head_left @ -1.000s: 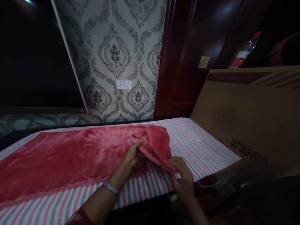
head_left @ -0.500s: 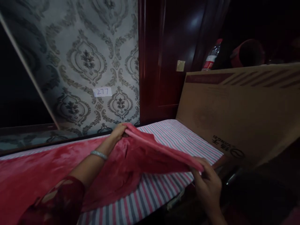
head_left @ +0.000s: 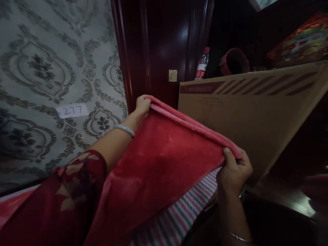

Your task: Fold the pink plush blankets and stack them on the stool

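A red plush blanket (head_left: 164,153) hangs stretched between my two hands, its doubled edge running from upper left to lower right. My left hand (head_left: 142,104), with a pale bangle on its wrist, is closed around the far corner. At the near end my right hand (head_left: 234,169) grips the same edge, thumb on the near side. The rest of the blanket trails down toward me and off to the left. Below it shows a striped sheet (head_left: 189,208) in pink, grey and white, largely covered by the blanket.
A large cardboard box (head_left: 246,112) stands at the right, with a plastic bottle (head_left: 202,65) and a colourful package (head_left: 304,42) beyond its top edge. Patterned wallpaper (head_left: 41,65) with a "277" label (head_left: 73,110) and a dark red wooden panel (head_left: 159,41) rise behind.
Both hands have lifted the blanket's edge up off the striped sheet, so it now hangs stretched in front of the box. The view has swung to the right.
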`<control>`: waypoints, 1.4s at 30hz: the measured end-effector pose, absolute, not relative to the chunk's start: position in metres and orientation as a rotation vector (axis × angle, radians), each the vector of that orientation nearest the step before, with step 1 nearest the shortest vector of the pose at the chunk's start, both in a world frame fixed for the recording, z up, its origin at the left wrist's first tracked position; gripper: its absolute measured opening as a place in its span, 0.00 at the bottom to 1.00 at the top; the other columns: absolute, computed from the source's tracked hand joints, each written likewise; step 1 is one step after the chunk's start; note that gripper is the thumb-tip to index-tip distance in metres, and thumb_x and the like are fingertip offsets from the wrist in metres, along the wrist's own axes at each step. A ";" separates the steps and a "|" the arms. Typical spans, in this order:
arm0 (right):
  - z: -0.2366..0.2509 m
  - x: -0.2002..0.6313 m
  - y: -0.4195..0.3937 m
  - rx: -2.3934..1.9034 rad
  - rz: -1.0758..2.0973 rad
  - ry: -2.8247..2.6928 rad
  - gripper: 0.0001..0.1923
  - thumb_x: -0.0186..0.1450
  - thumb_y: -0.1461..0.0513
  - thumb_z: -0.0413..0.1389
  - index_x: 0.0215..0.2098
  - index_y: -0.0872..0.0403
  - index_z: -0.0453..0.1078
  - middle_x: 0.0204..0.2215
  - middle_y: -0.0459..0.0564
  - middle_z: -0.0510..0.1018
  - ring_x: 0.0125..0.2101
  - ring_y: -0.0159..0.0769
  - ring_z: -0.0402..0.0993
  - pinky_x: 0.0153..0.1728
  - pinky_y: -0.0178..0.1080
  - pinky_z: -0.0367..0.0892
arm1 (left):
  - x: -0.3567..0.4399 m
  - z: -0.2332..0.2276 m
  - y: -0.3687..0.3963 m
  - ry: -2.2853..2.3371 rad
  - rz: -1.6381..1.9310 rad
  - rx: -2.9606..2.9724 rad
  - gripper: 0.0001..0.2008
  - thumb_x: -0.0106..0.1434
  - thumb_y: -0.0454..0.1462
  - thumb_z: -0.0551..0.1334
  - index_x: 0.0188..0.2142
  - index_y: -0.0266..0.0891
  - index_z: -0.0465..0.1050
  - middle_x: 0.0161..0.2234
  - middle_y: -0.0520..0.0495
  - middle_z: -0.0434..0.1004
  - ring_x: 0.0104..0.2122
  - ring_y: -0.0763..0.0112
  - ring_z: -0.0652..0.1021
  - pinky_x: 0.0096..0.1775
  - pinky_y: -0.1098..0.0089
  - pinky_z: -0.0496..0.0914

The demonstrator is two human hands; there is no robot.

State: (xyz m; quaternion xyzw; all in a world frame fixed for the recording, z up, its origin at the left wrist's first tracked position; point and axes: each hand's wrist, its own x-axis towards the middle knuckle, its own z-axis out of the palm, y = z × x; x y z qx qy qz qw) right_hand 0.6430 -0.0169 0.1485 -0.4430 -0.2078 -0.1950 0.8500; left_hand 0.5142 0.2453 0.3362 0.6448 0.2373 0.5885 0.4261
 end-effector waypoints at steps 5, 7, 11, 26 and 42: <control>0.108 0.685 0.011 -0.965 -0.286 -0.295 0.12 0.55 0.55 0.64 0.30 0.55 0.73 0.25 0.40 0.69 0.29 0.31 0.64 0.35 0.37 0.63 | 0.573 0.295 0.273 0.747 1.309 1.627 0.11 0.50 0.27 0.57 0.31 0.35 0.74 0.20 0.50 0.71 0.26 0.65 0.76 0.35 0.61 0.75; 0.093 0.697 0.020 -1.024 -0.268 -0.246 0.13 0.54 0.54 0.64 0.29 0.55 0.73 0.25 0.40 0.69 0.28 0.32 0.64 0.34 0.36 0.63 | 0.594 0.274 0.287 0.792 1.300 1.634 0.12 0.51 0.27 0.58 0.34 0.35 0.76 0.24 0.48 0.74 0.30 0.64 0.78 0.38 0.62 0.75; 0.064 0.723 0.039 -1.195 -0.243 -0.182 0.15 0.52 0.51 0.62 0.27 0.54 0.72 0.23 0.40 0.69 0.27 0.32 0.62 0.32 0.37 0.62 | 0.626 0.232 0.310 0.863 1.288 1.678 0.15 0.55 0.27 0.58 0.41 0.36 0.77 0.36 0.43 0.80 0.42 0.62 0.79 0.45 0.65 0.73; -0.016 0.754 0.055 -1.522 -0.015 -0.265 0.21 0.49 0.44 0.61 0.25 0.53 0.71 0.18 0.40 0.69 0.24 0.34 0.63 0.29 0.38 0.61 | 0.609 0.075 0.375 1.146 0.511 2.120 0.17 0.66 0.42 0.64 0.52 0.38 0.72 0.52 0.43 0.74 0.50 0.60 0.76 0.49 0.55 0.74; 0.084 0.729 0.040 -1.340 -0.255 -0.398 0.19 0.57 0.49 0.60 0.37 0.55 0.74 0.29 0.46 0.76 0.31 0.35 0.70 0.34 0.38 0.65 | 0.624 0.139 0.353 1.034 0.978 2.451 0.14 0.70 0.37 0.52 0.48 0.45 0.75 0.51 0.43 0.78 0.51 0.57 0.74 0.50 0.64 0.63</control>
